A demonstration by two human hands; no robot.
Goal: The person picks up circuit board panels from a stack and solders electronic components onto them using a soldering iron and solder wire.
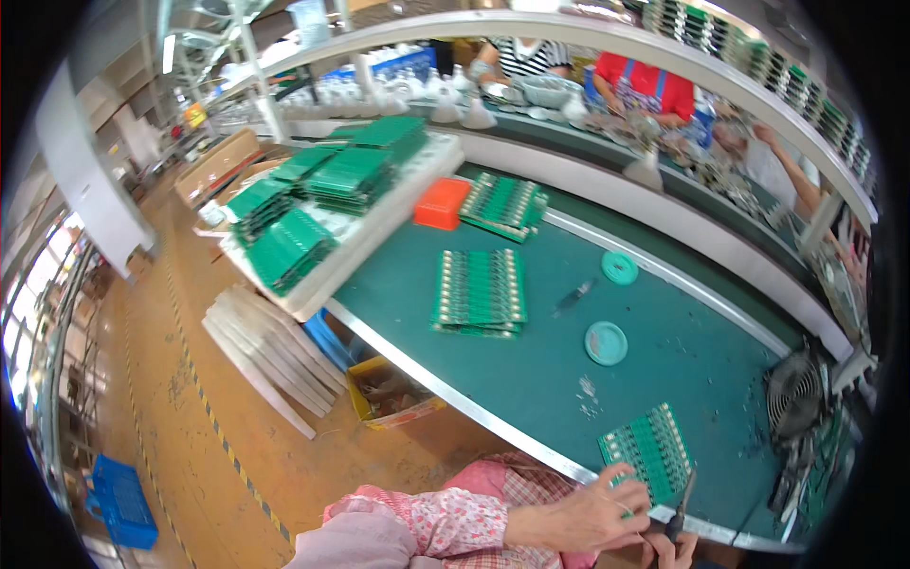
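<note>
Observed green circuit board point(654, 448) lying on the near side of the counter point(531, 379), close to the metal edging point(559, 459). Located left hand point(592, 512) at the board's near-left corner, with bent fingers; cannot tell from this view whether gripping or merely resting. Located right hand point(673, 550) just beside, closed around a dark-handled tool point(675, 526) with a thin tip pointing up by the board's right edge. Cannot confirm contact between tip and board. Saw both hands close together; unable to tell if touching.

Judged main risk: scratching of the board's parts by the tip, from a slip or poor angle at such close range. Next: sliding of the board over the edging, from too light a left-hand hold. Also possible: jabbing of left fingers, from crowding near the tool. Note for cleanliness: fouling of the board's underside by pale debris point(588, 398), from dragging across the counter. Rated lower: knocking of the shallow teal dish point(606, 342), well apart from both hands; likewise the board stack point(479, 294) farther off.
</note>
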